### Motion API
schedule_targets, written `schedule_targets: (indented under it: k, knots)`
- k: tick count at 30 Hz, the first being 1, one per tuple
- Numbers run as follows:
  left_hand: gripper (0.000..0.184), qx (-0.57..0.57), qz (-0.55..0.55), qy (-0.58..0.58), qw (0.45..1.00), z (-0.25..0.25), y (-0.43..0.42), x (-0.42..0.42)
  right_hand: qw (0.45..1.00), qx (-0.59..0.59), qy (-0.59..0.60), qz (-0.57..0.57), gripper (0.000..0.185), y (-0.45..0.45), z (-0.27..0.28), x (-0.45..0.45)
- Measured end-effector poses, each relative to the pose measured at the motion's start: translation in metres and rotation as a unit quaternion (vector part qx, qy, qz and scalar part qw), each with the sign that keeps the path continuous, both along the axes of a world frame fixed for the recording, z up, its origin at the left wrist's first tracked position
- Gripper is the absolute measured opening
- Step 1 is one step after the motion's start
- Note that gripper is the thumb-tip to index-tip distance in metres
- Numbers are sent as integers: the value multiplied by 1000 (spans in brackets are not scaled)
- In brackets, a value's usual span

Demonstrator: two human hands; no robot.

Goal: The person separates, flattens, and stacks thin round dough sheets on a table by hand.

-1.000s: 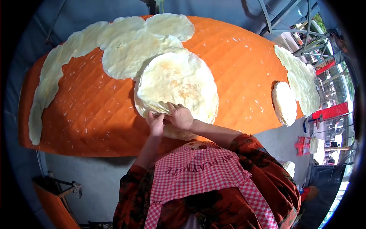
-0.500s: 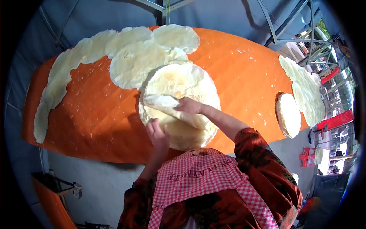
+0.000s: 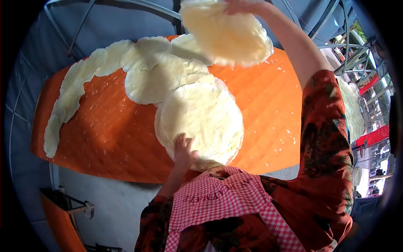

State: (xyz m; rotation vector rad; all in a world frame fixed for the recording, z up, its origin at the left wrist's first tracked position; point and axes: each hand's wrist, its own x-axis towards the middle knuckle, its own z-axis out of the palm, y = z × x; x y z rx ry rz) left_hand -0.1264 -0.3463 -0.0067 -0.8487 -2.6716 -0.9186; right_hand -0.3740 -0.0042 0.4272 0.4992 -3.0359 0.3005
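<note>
A thin round flatbread sheet (image 3: 226,35) hangs from my right hand (image 3: 243,6), raised over the far edge of the orange table (image 3: 268,113). The fingers of that hand pinch the sheet's upper edge. My left hand (image 3: 184,152) rests on the near left part of a round stack of sheets (image 3: 205,119), its fingers apart and holding nothing. Overlapping sheets (image 3: 153,77) lie behind the stack and curve along the table's far left edge. The lifted sheet partly hides another one at the back.
More sheets (image 3: 351,111) lie at the table's right end, partly behind my right sleeve (image 3: 325,122). Metal bars (image 3: 82,27) stand before the blue-grey tarp at the back. An orange panel on a metal frame (image 3: 63,218) is at lower left.
The top sheet has come off the stack and moved up and away in my right hand. My left hand has shifted slightly right, onto the stack's near edge. The view has shifted slightly.
</note>
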Motion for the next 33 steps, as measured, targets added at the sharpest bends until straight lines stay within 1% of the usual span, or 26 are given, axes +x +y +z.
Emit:
schedule_targets:
  k: [1,2,4,5,6,7,8,9,10,11,12,13,14,15,16,17,18,19,21,22,23,25,26,29,30,33]
  knots:
    - [51,28,14,7,999,-1,-2,-2,1000,12,20,9,35,-8,8,2]
    - [46,65,80,3,995,-1,-5,-2,999,24,38,18,36,-17,9,5]
    - [38,132,209,-15,969,4,-14,4,996,-8,48,72,32,-47,-20,40]
    - [36,178,226,-94,953,2,-20,4,995,-31,31,86,27,-56,-49,53]
    - [34,225,243,-171,928,0,-27,0,999,16,-14,37,25,-81,-67,84]
    - [32,269,257,-245,895,-1,-31,-2,996,72,41,12,21,-86,-121,94]
    - [29,271,254,-196,908,-6,-32,-2,997,56,42,-17,19,-104,-168,122]
    - [29,290,242,-217,900,-10,-34,-4,995,95,29,-8,21,-116,-221,142]
    - [29,309,231,-237,891,-13,-37,-6,996,90,6,4,22,-131,-266,168]
    - [29,329,219,-257,882,-16,-38,-8,999,46,-2,23,22,-144,-309,190]
    - [29,320,216,-213,897,-19,-37,-9,997,61,-38,31,22,-151,-349,210]
    - [29,310,212,-168,911,-22,-36,-9,994,75,-74,37,21,-154,-380,220]
    - [29,297,206,-122,924,-23,-36,-11,998,48,-31,40,16,-151,-398,221]
    - [29,324,215,-198,900,-18,-35,-14,999,23,13,43,12,-146,-411,222]
    - [29,347,222,-274,869,-10,-35,-14,998,-2,55,44,10,-152,-394,227]
    - [29,365,226,-352,832,-6,-34,-12,1000,-6,-19,13,9,-150,-374,227]
    - [29,360,214,-337,843,-28,-35,-19,1000,-4,-23,17,9,-143,-370,218]
    - [27,371,221,-377,819,-22,-33,-22,999,-2,-26,21,9,-139,-364,213]
    - [25,390,236,-455,765,-11,-30,-28,999,5,-21,27,19,-143,-346,220]
    - [18,352,200,-512,757,-8,-34,-34,999,8,-19,33,26,-147,-340,222]
    - [16,386,181,-533,731,-5,-36,-36,998,-2,13,55,25,-154,-349,232]
    - [12,451,142,-567,674,1,-39,-39,998,49,2,29,34,-171,-374,259]
    - [13,443,134,-558,689,-11,-41,-41,998,47,-34,21,54,-177,-374,273]
    - [20,528,110,-561,628,12,-34,-36,999,5,40,-5,68,-182,-366,293]
    - [27,537,78,-580,608,18,-34,-35,999,-23,-10,-29,77,-185,-363,297]
    - [28,593,58,-632,496,19,-26,-44,994,-61,-9,-94,72,-195,-363,294]
